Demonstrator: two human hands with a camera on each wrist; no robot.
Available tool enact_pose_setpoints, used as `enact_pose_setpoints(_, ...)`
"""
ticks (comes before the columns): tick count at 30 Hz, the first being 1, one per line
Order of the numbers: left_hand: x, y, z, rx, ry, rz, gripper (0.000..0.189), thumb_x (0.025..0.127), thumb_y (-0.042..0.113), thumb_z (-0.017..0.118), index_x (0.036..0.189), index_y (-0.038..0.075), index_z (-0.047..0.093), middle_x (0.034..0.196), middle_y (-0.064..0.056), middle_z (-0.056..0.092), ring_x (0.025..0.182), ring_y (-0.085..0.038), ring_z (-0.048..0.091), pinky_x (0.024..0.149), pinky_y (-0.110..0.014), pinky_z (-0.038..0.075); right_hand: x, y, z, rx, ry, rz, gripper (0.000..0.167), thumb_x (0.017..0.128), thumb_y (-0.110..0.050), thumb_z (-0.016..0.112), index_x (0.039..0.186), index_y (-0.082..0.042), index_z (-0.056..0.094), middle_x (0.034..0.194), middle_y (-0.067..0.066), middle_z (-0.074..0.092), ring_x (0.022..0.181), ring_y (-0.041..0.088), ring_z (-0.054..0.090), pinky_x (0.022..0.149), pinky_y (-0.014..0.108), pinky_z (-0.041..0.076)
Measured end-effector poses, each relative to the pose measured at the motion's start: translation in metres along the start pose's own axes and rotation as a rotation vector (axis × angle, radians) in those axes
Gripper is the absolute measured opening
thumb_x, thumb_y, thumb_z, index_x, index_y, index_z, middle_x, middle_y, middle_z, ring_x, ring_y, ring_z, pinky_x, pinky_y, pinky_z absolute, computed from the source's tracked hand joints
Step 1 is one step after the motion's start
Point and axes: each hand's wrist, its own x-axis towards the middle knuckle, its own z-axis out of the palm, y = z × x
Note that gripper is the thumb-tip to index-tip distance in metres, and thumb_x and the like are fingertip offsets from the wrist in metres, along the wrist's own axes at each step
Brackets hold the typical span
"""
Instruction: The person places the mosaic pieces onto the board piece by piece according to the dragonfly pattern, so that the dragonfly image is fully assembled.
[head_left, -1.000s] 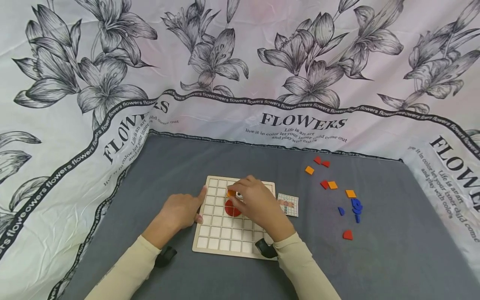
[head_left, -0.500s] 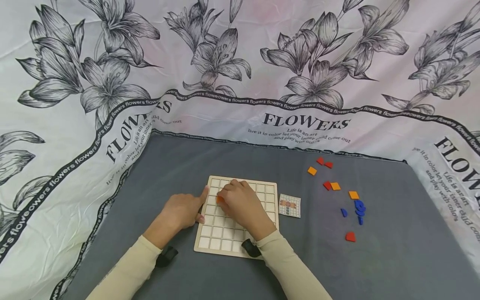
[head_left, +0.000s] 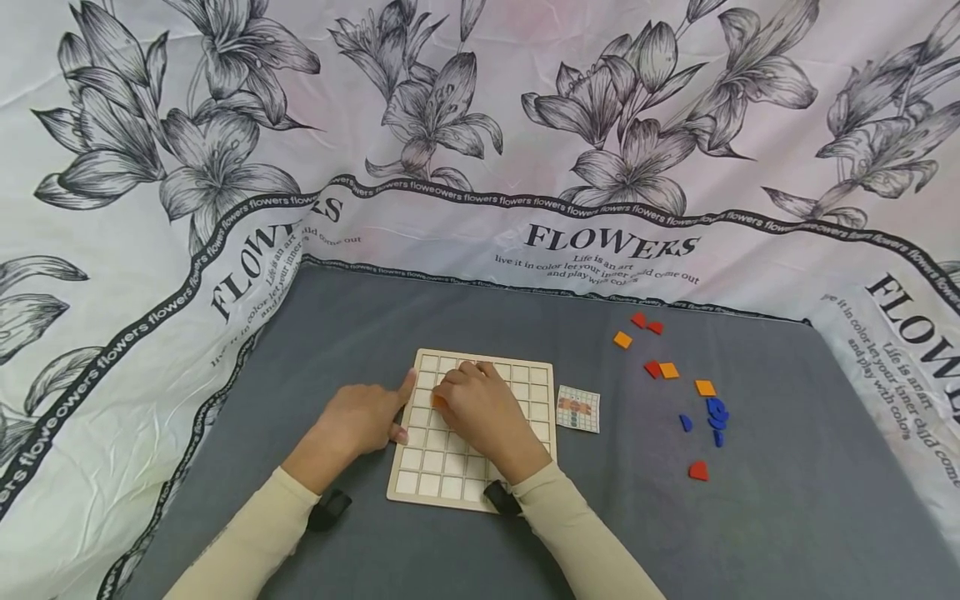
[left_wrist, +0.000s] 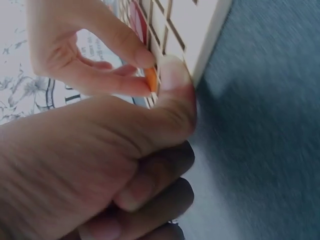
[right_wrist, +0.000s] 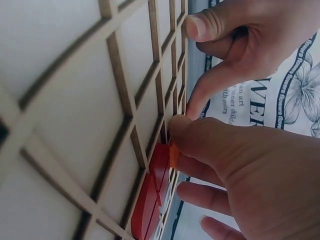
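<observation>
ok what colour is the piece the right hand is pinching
Orange: the piece pinched by the right hand shows best in the left wrist view.

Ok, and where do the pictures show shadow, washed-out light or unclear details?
Head view: fairly even light, but fine details on the card are unclear; left wrist view: the board looks washed out, with dark shadow on the grey cloth beside it; right wrist view: the nearest board cells look pale and enlarged by closeness.

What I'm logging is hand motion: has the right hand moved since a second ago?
Yes: in the head view the right hand has shifted left across the wooden grid board, toward the left hand.
</observation>
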Motion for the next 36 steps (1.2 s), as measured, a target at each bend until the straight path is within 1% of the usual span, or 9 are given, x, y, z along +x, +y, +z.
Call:
enact_pose_setpoints(6,0.004,-0.007,0.001,0.055,0.010,0.023,0.094,0.089,0.052,0.078,0.166,0.014,0.039,0.063,-0.005,0.054,0.058,-0.021,0.054,0.056,-0.041,0.048,-0.003,0.002,-0.001,-0.019,0.003,-0.006,0.006,0.099,-0.026,0.078,0.099,-0.022,0.083,0.098,-0.007,0.076,0.096,0.016,0.065,0.102,0.041,0.052)
enact_pose_setpoints(10,0.006,-0.013,0.004,0.091,0.052,0.048,0.095,0.086,0.060,0.079,0.164,0.017,0.043,0.069,-0.007,0.061,0.065,-0.025,0.061,0.059,-0.044,0.052,-0.010,0.007,-0.012,0.080,-0.017,0.007,0.011,0.100,-0.027,0.077,0.105,-0.019,0.083,0.106,-0.006,0.076,0.105,0.017,0.066,0.107,0.043,0.050)
enact_pose_setpoints(14,0.003,-0.021,0.009,0.150,0.152,0.066,0.094,0.084,0.066,0.079,0.162,0.023,0.049,0.105,-0.011,0.073,0.098,-0.031,0.070,0.084,-0.050,0.055,-0.022,0.025,-0.031,0.206,0.020,0.015,0.014,0.101,-0.026,0.076,0.111,-0.018,0.083,0.111,-0.007,0.078,0.111,0.017,0.067,0.110,0.044,0.048)
enact_pose_setpoints(18,-0.002,-0.027,0.013,0.197,0.265,0.097,0.092,0.083,0.068,0.079,0.159,0.023,0.053,0.140,-0.012,0.060,0.126,-0.033,0.057,0.099,-0.053,0.046,-0.040,0.049,-0.051,0.226,0.105,0.019,0.012,0.099,-0.021,0.078,0.110,-0.017,0.083,0.106,-0.006,0.079,0.107,0.020,0.068,0.106,0.048,0.048)
enact_pose_setpoints(22,-0.005,-0.029,0.014,0.197,0.320,0.124,0.094,0.080,0.069,0.081,0.157,0.021,0.056,0.167,-0.014,0.039,0.152,-0.038,0.037,0.117,-0.058,0.036,-0.064,0.075,-0.069,0.210,0.144,0.079,0.014,0.100,-0.021,0.077,0.111,-0.015,0.083,0.104,-0.003,0.079,0.104,0.022,0.068,0.105,0.051,0.047)
enact_pose_setpoints(25,-0.004,-0.030,0.013,0.169,0.313,0.141,0.095,0.081,0.068,0.081,0.158,0.020,0.053,0.175,-0.015,0.022,0.162,-0.040,0.017,0.128,-0.061,0.017,-0.085,0.098,-0.076,0.209,0.153,0.147,0.016,0.101,-0.021,0.075,0.113,-0.014,0.083,0.106,-0.001,0.079,0.107,0.025,0.069,0.106,0.053,0.045)
enact_pose_setpoints(27,-0.004,-0.031,0.013,0.145,0.299,0.154,0.095,0.083,0.066,0.080,0.160,0.019,0.051,0.175,-0.016,0.020,0.162,-0.039,0.015,0.129,-0.061,0.010,-0.101,0.115,-0.077,0.208,0.148,0.206,0.018,0.101,-0.020,0.075,0.115,-0.012,0.082,0.109,0.001,0.079,0.110,0.029,0.069,0.107,0.056,0.044)
enact_pose_setpoints(29,-0.004,-0.032,0.013,0.115,0.278,0.166,0.094,0.086,0.062,0.079,0.162,0.017,0.047,0.175,-0.017,0.021,0.162,-0.040,0.017,0.129,-0.060,0.009,-0.117,0.133,-0.076,0.204,0.128,0.273,0.018,0.101,-0.018,0.074,0.116,-0.011,0.082,0.109,0.004,0.079,0.110,0.032,0.069,0.106,0.061,0.043)
enact_pose_setpoints(36,-0.004,-0.031,0.015,0.017,0.220,0.185,0.089,0.093,0.053,0.077,0.164,0.013,0.042,0.174,-0.020,0.020,0.161,-0.042,0.018,0.129,-0.060,0.012,-0.173,0.182,-0.078,0.181,0.104,0.450,0.018,0.097,-0.010,0.076,0.114,-0.005,0.082,0.110,0.015,0.078,0.103,0.040,0.070,0.087,0.061,0.054)
